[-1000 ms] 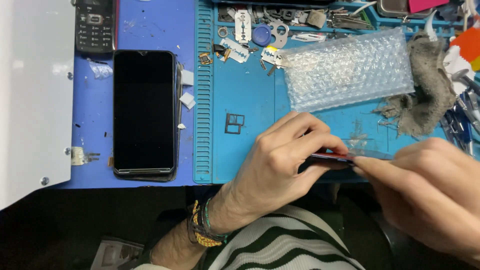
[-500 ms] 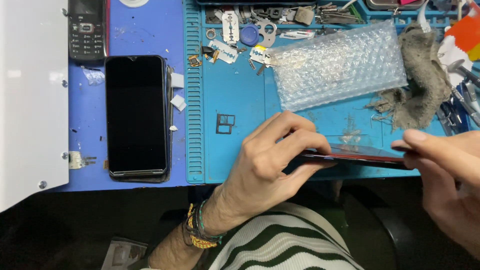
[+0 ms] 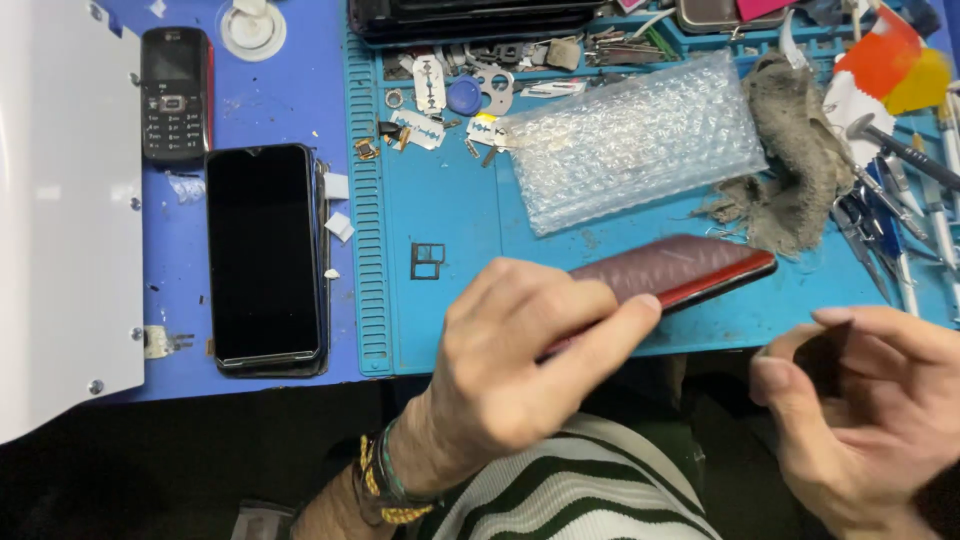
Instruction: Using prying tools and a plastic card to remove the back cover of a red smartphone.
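Observation:
My left hand point(image 3: 520, 370) grips a red smartphone point(image 3: 680, 268) by its lower end. The phone is tilted above the teal work mat point(image 3: 450, 300), its red back facing up and its far end pointing right. My right hand point(image 3: 870, 410) hovers at the lower right, off the phone, with thumb and fingers loosely curled; I see nothing in it. A black smartphone point(image 3: 265, 255) lies screen up on the blue mat to the left. A small SIM tray point(image 3: 428, 260) sits on the teal mat, just left of my left hand.
A bubble-wrap pouch point(image 3: 630, 140) and a grey rag point(image 3: 800, 150) lie behind the red phone. Razor blades point(image 3: 420, 125) and small parts are scattered at the back, with tweezers and tools point(image 3: 900, 210) at the right. There is a keypad phone point(image 3: 175, 95) at far left and a white panel point(image 3: 60, 220) beside it.
My right hand has let go of the red phone's end and drawn back to the lower right. My left hand has tipped the phone so that its red back shows.

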